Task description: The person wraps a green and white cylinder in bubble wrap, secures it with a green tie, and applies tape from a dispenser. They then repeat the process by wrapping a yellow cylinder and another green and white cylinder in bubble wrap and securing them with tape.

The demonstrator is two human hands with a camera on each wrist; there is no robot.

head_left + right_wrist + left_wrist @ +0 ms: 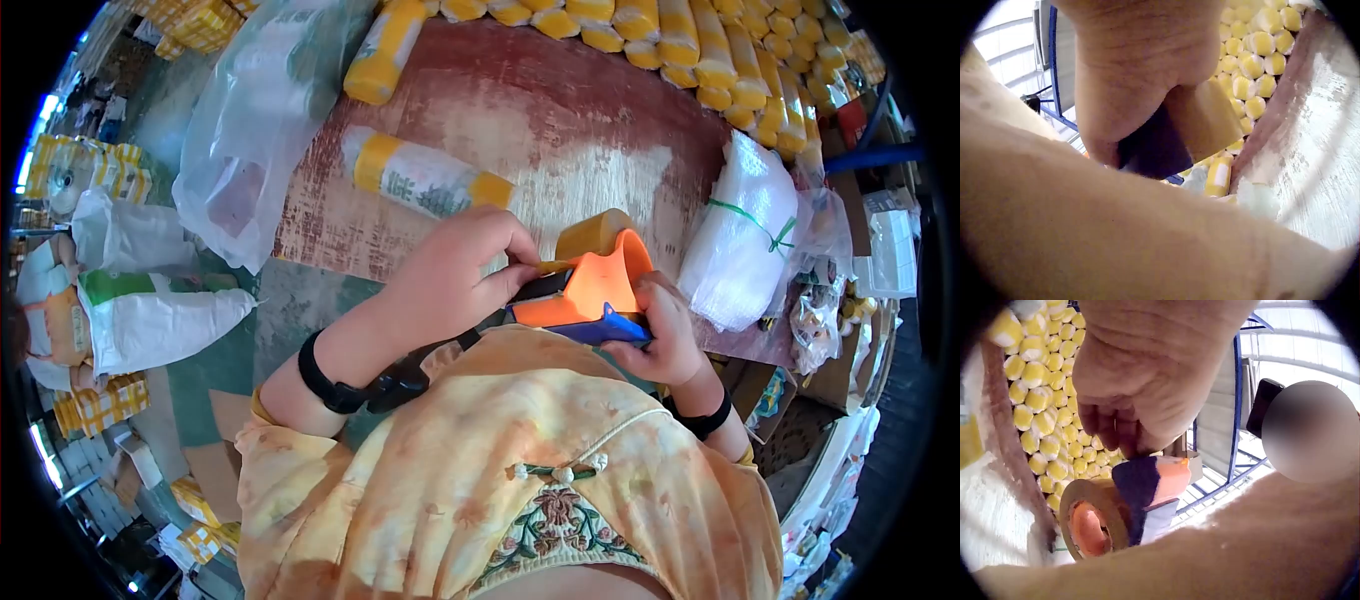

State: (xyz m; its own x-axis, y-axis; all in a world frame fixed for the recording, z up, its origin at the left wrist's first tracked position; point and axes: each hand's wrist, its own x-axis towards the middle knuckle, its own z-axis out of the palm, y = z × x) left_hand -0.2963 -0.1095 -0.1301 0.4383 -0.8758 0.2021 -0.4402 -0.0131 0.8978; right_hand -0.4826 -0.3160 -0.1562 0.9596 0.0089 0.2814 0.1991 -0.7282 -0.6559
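Observation:
The right hand [672, 332] grips an orange and blue tape dispenser [598, 285] in front of the person's chest. A roll of brown tape [590, 235] sits in it, also seen side-on in the left wrist view [1094, 519]. The left hand [465, 262] has thumb and forefinger pinched on the tape's end at the dispenser's left side. Its fingers curl above the dispenser's dark edge [1137, 487] in the left wrist view. In the right wrist view, the right hand [1141, 81] wraps the dispenser's dark side [1160, 147]; its fingertips are largely hidden.
A wrapped yellow and white roll [425, 180] lies on the worn red board [480, 90], another [385, 50] behind it. Many yellow rolls [715, 45] are stacked at the back. Clear plastic [265, 110] lies left; a bundle tied with green string [740, 235] lies right.

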